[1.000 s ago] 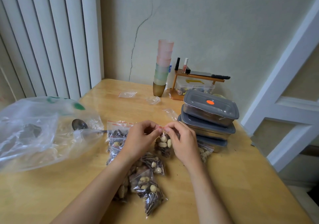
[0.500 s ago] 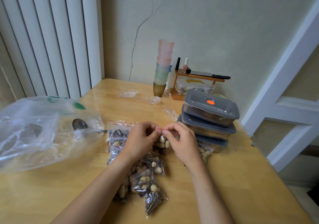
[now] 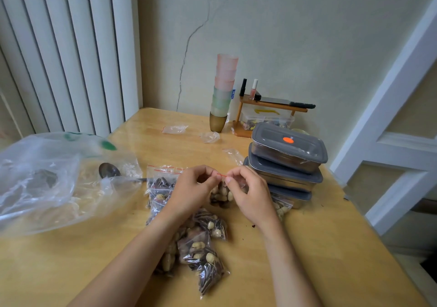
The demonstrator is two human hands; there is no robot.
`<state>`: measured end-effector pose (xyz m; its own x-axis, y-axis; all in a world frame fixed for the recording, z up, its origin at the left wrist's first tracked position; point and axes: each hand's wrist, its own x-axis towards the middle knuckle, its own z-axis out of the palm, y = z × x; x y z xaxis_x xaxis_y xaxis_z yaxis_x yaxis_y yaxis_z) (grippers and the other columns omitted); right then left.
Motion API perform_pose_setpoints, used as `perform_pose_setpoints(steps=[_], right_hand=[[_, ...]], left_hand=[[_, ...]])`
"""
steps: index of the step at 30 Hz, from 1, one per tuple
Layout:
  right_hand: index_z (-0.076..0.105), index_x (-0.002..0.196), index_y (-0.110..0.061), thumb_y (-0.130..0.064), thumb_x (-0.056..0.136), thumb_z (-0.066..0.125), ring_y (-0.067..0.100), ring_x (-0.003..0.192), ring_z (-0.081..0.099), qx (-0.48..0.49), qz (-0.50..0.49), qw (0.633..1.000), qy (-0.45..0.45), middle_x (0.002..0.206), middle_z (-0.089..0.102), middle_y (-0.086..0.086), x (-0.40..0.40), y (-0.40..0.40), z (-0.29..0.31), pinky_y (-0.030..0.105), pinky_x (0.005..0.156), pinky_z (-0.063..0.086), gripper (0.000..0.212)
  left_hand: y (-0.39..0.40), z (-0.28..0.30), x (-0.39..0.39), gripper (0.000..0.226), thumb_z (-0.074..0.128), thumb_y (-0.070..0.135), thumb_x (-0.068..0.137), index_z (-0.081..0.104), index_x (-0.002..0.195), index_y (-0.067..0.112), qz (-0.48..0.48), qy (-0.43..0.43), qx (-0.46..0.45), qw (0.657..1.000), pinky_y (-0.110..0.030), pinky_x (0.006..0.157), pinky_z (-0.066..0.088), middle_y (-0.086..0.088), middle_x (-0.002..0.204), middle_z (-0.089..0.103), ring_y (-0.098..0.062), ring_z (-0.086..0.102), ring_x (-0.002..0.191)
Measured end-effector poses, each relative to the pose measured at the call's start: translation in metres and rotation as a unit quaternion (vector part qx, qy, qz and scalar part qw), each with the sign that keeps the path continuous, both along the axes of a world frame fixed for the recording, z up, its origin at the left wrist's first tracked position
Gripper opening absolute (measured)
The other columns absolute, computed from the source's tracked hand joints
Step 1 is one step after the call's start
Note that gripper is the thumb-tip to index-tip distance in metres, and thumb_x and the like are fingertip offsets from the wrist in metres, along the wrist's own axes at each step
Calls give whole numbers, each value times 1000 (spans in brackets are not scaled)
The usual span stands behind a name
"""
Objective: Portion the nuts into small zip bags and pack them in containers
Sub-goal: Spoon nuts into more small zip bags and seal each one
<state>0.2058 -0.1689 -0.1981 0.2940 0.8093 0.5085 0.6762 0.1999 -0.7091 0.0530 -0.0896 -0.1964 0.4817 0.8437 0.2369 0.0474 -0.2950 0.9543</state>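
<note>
Far left: big crumpled clear plastic bag (image 3: 47, 181) w/ green print, thin and glossy, lying on the wooden table (image 3: 331, 247), pale nuts dimly visible thru it. Just beside its right edge, a dark metal spoon (image 3: 109, 171), round bowl facing up, handle partly under the plastic.

Centre: pile of small zip bags (image 3: 203, 254), clear film w/ red seal strips, stuffed w/ dark striped seeds + pale rounded nuts; they lie between and under the forearms, some further back near the spoon handle.

Left hand (image 3: 192, 190): fingers curled, thumb + forefinger pinching the left end of the red seal strip of one small zip bag (image 3: 221, 194). That bag hangs just above the table btwn both hands, full of pale nuts. Right hand (image 3: 250, 194): also curled, thumb + forefinger pinching the strip's right end; fingertips of the 2 hands nearly meet.

Behind: two empty clear bags flat on the table, then a stack of translucent cups (image 3: 223, 93), pink over green over a brownish one, by the wall.

Right: 3 stacked metal containers (image 3: 287, 164), rectangular w/ rounded corners, matte grey lids, orange dot on top lid. One more filled zip bag leans at the bottom container. Small wooden rack (image 3: 267, 108) behind, w/ bottles on it
</note>
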Motion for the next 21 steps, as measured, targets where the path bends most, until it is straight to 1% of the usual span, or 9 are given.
perform_pose_setpoints(steps=[2,4,8,11,14,18,21], right_hand=[[65,85,-23,-25,92,68,12,84,63,-9,0,1000,15,87,66,-7,2,1,-1,16,72,45,8],[64,82,-23,-21,93,69,11,82,63,-14,2,1000,24,86,65,-7,3,2,-3,17,72,44,12],[64,81,-23,-26,91,68,11,81,63,-17,2,1000,25,86,64,-7,4,3,-3,17,71,45,11],[65,81,-24,-18,93,71,10,81,62,-15,-8,1000,1,86,63,-9,4,2,-4,16,70,44,15],[67,81,-24,-16,94,71,12,82,62,-3,-16,1000,-19,86,64,-10,4,1,-4,17,71,45,15],[66,82,-24,-17,95,70,14,84,64,5,-16,1000,-23,86,64,-10,5,1,-4,22,73,48,16],[67,83,-23,-15,95,69,13,84,62,3,-11,999,-38,87,63,-10,4,1,-4,20,72,47,15]], left_hand=[[2,0,-1,14,66,16,97,73,86,12,-8,-12,-21,1000,-18,65,48,-1,70,68,-7,60,67],[3,-1,-1,13,66,17,97,73,87,11,-9,-10,-25,1000,-16,64,46,1,70,67,-7,58,67],[3,-3,0,11,68,17,97,72,90,10,-6,-4,-22,1000,-17,61,44,-1,71,66,-9,56,66],[3,-2,0,9,68,16,96,73,89,11,-3,-6,-13,1000,-17,61,45,2,69,66,-7,56,64],[0,0,-1,10,68,17,96,73,88,13,12,2,4,1000,-17,61,46,1,71,67,-7,57,64],[-1,0,0,11,68,22,95,71,85,18,34,23,31,999,-24,65,48,3,70,68,-7,58,64],[-2,1,-1,10,68,24,94,68,85,19,29,32,41,998,-26,69,50,2,75,71,-14,65,70]])
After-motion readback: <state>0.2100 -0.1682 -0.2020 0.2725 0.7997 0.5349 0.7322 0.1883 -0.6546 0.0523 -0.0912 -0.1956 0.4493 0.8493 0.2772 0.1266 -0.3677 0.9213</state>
